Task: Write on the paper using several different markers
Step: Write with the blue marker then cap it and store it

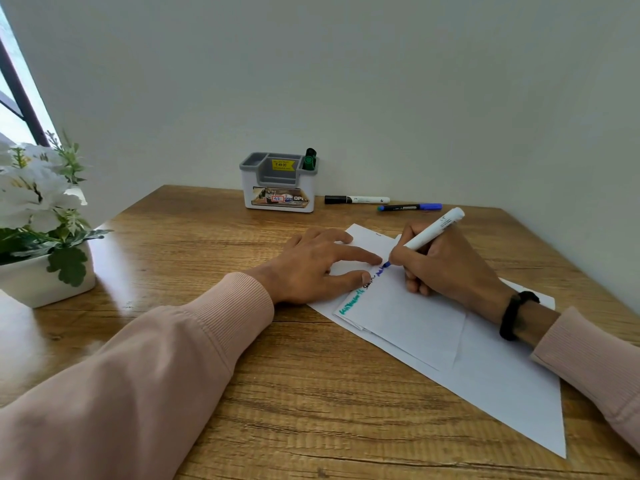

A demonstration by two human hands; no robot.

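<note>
Right hand (446, 268): fingers clenched around a white-barrelled marker (431, 233), held like a pen, its blue tip touching the paper.
Left hand (318, 265): grasping nothing; fingers spread and pressed flat on the sheet just beside the tip, likely to keep it from sliding under the strokes.
Paper (415, 317): white folded sheet lying at an angle on a larger white sheet (512, 386), both on the worktop.
Writing (363, 292): one line along the folded sheet's far edge, teal, then black, then blue; words too small to read.
Progress: a third colour appears to be in use.
Spare markers: a black-capped one (356, 199) and a blue-capped one (410, 206) lie beyond the paper near the wall, within reach.
Holder (278, 183): grey and white desk organiser at the back, a green marker (309, 159) upright in its right compartment.
Worktop (207, 341): wood grain; a white pot of artificial flowers (38, 216) at far left, well apart.
</note>
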